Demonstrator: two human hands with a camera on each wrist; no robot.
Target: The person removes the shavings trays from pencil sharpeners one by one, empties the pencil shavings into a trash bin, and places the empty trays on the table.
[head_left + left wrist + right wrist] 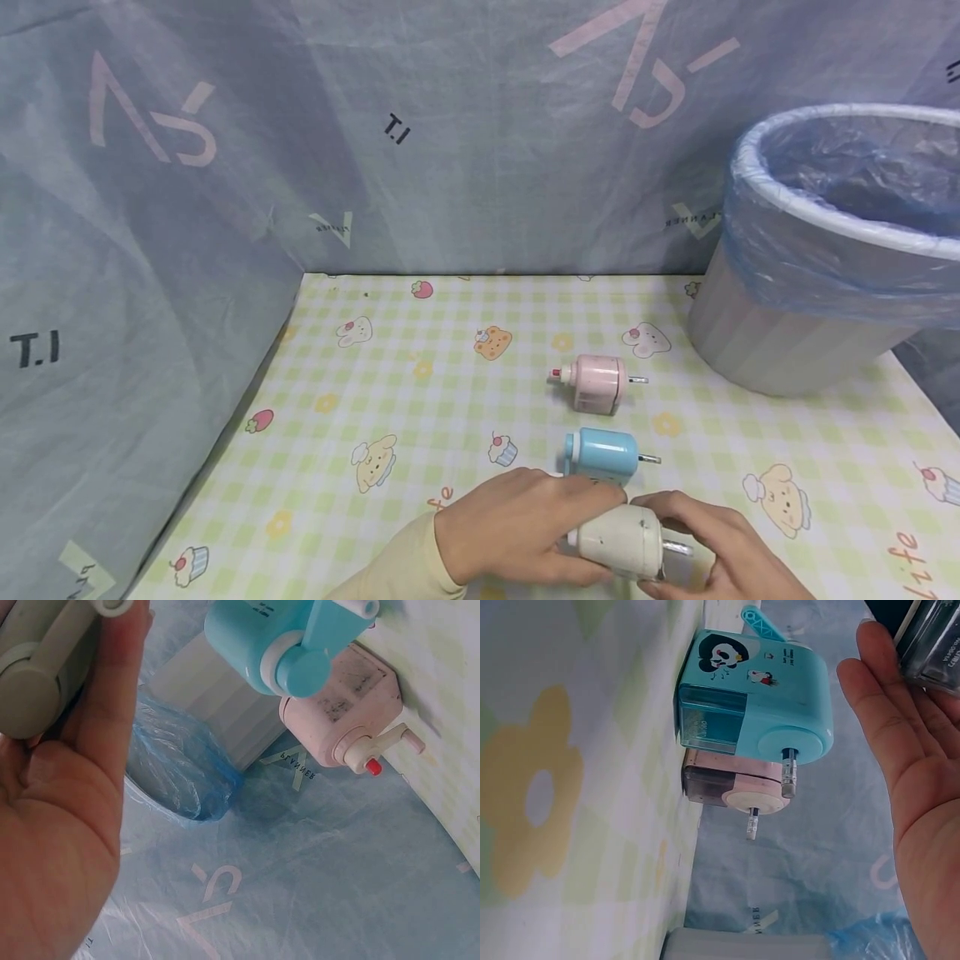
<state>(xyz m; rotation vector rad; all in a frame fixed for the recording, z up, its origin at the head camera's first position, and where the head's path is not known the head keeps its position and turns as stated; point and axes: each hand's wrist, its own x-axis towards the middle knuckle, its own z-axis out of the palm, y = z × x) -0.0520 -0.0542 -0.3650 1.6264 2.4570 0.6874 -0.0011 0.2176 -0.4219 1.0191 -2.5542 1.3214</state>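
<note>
Both hands, left hand (517,529) and right hand (720,542), grip a smooth white plastic pencil sharpener (622,542) on the checked tablecloth (390,375). Behind it lie 2 rounded sharpeners, a blue sharpener (600,457) and a pink sharpener (596,383).

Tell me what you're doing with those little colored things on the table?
A person holds a white pencil sharpener with both hands, the left hand gripping its body and the right hand at the end with the metal pin. Behind it on the checked tablecloth lie a blue sharpener and a pink sharpener, side by side and untouched. A bin with a blue plastic liner stands at the right rear.
</note>
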